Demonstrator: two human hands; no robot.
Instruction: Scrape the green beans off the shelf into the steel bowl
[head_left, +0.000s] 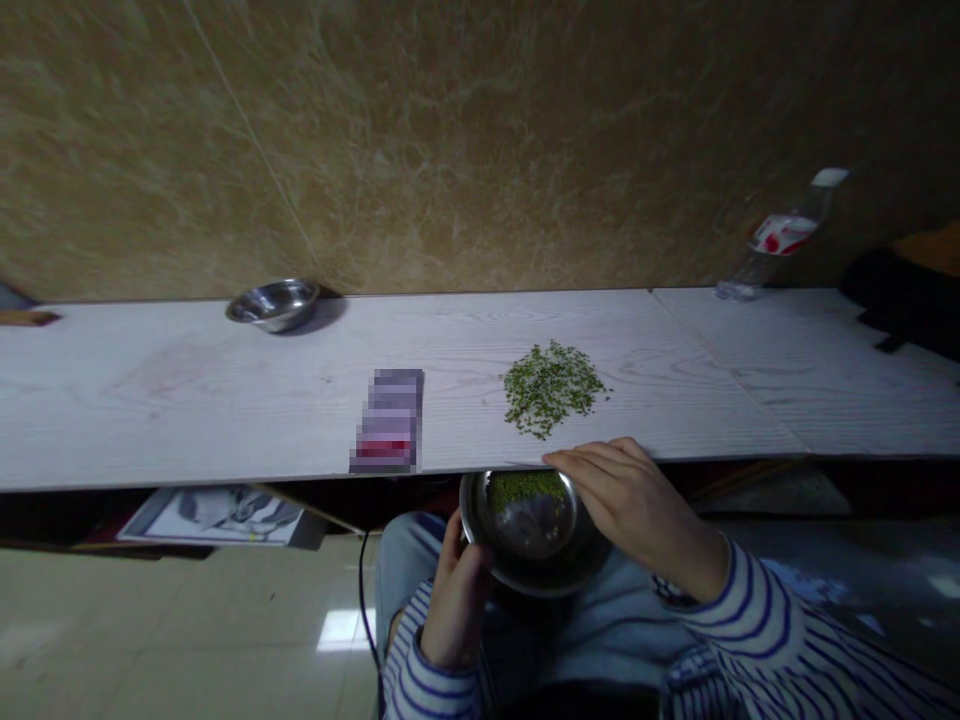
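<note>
My left hand grips the left rim of a steel bowl, which sits below the table's front edge, over my lap. Small green beans lie in the bowl, gathered toward its far side. Above the bowl's right rim, at the table edge, is my right hand, its fingers stretched out and held together, pointing left. I see nothing in it. Just beyond those fingertips, a loose patch of green beans is spread on the white table.
Left of the beans lies a phone-like flat object, its surface blurred. A second steel bowl rests near the wall. A clear plastic bottle stands at the back right, beside a dark bag-like item. An open drawer shows under the table.
</note>
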